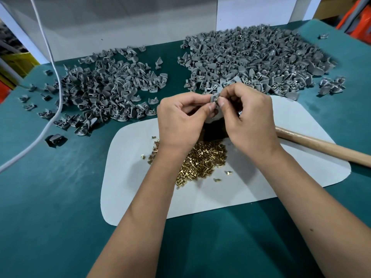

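Observation:
Both hands meet above the far edge of a white sheet (pixel 251 189) on the green table. My left hand (pixel 180 121) pinches a small grey plastic part (pixel 214 96) between thumb and fingers. My right hand (pixel 247 115) pinches a small brass insert (pixel 217 99) held against that part. Under my wrists on the sheet lies a heap of brass inserts (pixel 202 159), with a few strays beside it. The lower half of the grey part is hidden by my fingers.
Two large piles of grey plastic parts cover the back of the table, one at left (pixel 104 91) and one at right (pixel 257 57). A wooden handle (pixel 325 147) lies across the sheet's right side. A white cable (pixel 50 55) hangs at left. White panels stand behind.

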`<state>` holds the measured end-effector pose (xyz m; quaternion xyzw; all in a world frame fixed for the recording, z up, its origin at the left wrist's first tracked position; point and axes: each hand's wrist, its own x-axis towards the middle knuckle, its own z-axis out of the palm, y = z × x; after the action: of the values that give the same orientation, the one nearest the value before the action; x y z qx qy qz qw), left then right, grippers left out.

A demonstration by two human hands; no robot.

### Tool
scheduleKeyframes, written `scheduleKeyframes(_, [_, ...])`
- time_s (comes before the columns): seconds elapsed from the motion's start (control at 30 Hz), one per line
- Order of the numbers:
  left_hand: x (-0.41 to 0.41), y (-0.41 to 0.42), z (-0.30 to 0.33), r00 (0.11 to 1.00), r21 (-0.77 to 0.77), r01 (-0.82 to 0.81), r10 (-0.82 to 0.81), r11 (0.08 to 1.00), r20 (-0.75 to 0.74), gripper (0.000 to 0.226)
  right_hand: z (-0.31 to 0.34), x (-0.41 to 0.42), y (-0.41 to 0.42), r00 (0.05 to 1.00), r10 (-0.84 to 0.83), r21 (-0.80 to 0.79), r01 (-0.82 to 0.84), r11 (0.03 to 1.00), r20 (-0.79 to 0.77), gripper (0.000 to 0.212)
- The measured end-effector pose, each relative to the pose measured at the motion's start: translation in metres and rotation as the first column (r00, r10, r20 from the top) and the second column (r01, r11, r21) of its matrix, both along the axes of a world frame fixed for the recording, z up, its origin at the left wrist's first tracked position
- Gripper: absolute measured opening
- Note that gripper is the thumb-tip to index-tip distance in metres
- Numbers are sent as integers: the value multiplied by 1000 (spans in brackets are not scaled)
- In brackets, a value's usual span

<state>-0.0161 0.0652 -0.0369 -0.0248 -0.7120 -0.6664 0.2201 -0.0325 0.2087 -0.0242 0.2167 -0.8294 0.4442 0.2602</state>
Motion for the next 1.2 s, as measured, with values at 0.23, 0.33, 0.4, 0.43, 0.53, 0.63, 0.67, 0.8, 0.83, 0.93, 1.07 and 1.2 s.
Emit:
scheduleKeyframes(0.23, [-2,14,0,996,-68,-84,85,994,10,17,0,2,-2,997,-70,-22,71,997,23,6])
scheduleKeyframes(0.33, [-1,18,-2,993,-112,-120,121,986,-1,19,-1,3,-3,994,-95,-22,96,995,46,6])
scheduleKeyframes(0.4, [-1,19,-3,991,-133,-134,134,982,-8,12,0,4,-5,993,-110,-15,111,994,54,6])
scheduleKeyframes(0.43, [-1,19,-3,990,-140,-137,137,981,-9,11,0,4,-5,992,-114,-12,115,993,57,6])
scheduleKeyframes(0.53, [0,14,-2,993,-209,-121,117,970,-32,12,1,3,-6,990,-120,-5,121,993,70,5])
scheduleKeyframes(0.63, [1,10,0,993,-332,-112,97,937,-62,18,4,3,-6,987,-112,13,111,994,114,6])
scheduleKeyframes(0.67, [1,9,1,993,-352,-114,98,929,-63,20,5,2,-5,987,-90,18,89,996,136,6])
scheduleKeyframes(0.8, [2,6,3,985,-408,-171,148,897,-88,25,16,-3,11,983,0,82,-16,997,183,13])
scheduleKeyframes(0.83, [3,4,4,983,-425,-180,155,887,-94,28,19,-5,18,983,-9,99,-9,995,181,13])
scheduleKeyframes(0.93, [4,0,7,981,-472,-190,179,861,-68,45,26,-16,45,966,-93,237,34,971,241,10])
scheduleKeyframes(1.07, [5,-10,11,983,-531,-185,166,827,-84,24,26,-25,77,878,-263,611,-42,791,400,22])
scheduleKeyframes(1.2, [4,-20,7,995,-659,-103,79,745,-65,10,23,-21,89,841,-297,711,-138,689,451,14])
